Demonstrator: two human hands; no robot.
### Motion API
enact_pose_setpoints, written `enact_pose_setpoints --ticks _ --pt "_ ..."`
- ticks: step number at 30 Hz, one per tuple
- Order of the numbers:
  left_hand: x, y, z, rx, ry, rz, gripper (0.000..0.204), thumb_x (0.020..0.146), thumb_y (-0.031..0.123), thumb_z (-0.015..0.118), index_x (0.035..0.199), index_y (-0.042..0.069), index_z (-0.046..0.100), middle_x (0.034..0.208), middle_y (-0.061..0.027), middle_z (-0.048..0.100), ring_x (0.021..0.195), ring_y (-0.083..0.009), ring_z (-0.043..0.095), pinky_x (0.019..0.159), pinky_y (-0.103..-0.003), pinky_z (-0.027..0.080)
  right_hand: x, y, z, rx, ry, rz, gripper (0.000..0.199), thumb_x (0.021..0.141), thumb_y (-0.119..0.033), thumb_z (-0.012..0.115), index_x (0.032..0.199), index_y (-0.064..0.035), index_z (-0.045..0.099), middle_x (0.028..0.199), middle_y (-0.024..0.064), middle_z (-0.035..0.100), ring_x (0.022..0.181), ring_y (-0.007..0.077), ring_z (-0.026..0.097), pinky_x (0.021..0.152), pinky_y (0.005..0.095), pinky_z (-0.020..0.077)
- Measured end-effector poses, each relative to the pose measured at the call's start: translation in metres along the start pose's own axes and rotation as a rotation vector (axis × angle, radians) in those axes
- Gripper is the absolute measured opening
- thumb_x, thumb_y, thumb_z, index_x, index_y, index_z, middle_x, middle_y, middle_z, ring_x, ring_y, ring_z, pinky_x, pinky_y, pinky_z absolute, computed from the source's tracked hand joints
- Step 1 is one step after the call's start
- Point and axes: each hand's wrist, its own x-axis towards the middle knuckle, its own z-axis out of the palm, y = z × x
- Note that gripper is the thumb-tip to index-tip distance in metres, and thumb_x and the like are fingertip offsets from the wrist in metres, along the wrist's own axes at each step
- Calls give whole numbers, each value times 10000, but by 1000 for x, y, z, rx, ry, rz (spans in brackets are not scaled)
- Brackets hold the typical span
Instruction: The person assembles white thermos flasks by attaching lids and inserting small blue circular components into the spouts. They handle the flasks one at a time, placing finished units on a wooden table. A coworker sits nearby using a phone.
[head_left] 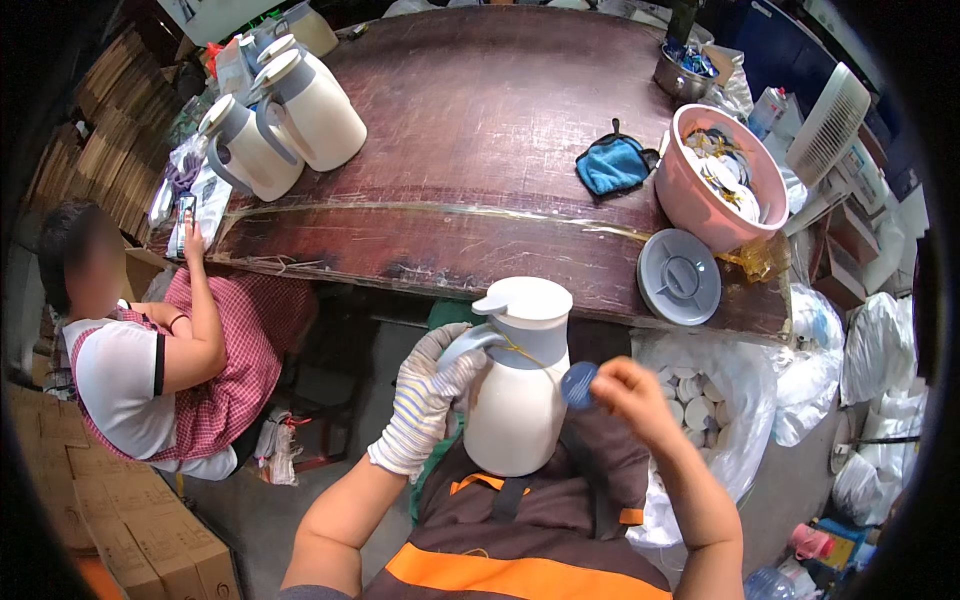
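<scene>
A white vacuum jug [515, 420] with a grey collar and white lid stands upright in front of my apron, at the table's near edge. My left hand [428, 395], in a striped knit glove, is closed round its grey handle. A thin golden cord [520, 352] loops about the handle and crosses the jug's front. Bare and to the jug's right, my right hand [630, 393] pinches a round dark-blue tag [578, 386] by its right edge. Whether the cord joins the tag is hard to make out.
On the dark red table [480, 120] are several similar jugs [315, 120], a blue cloth [612, 165], a grey round lid [680, 277] and a pink bucket [690, 205] of round tags. Below lies a plastic bag [745, 385] of discs. A seated person [130, 370] is at left, beside cartons [150, 530].
</scene>
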Motion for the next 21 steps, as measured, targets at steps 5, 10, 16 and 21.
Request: enact_pose_setpoints --ticks 5,10,16,21 --pt "4 25 -13 140 93 102 395 843 114 683 1185 -19 538 1045 -74 625 920 -114 598 817 -237 501 12 4 45 175 -91 -38 165 888 -194 653 901 -35 609 750 -24 578 649 49 503 579 204 409" --pt "15 -3 -18 535 2 615 315 859 22 612 1172 28 585 1178 -121 556 1046 -205 593 887 -295 492 0 -22 36 380 -274 -39 172 890 -196 639 919 -28 614 842 -6 593 778 65 512 727 228 418" --pt "10 3 -18 1158 80 912 228 757 28 669 963 115 715 1230 -196 510 1079 -338 586 873 -372 509 -12 -22 43 813 -374 -52 173 878 -162 621 985 -26 603 890 12 610 820 86 520 775 249 410" --pt "5 7 -6 1084 188 890 221 761 106 721 981 95 708 1224 -183 510 1065 -311 591 872 -356 506 -13 -24 49 613 -396 -34 155 888 -166 633 956 -28 613 865 -5 601 802 73 514 778 226 409"
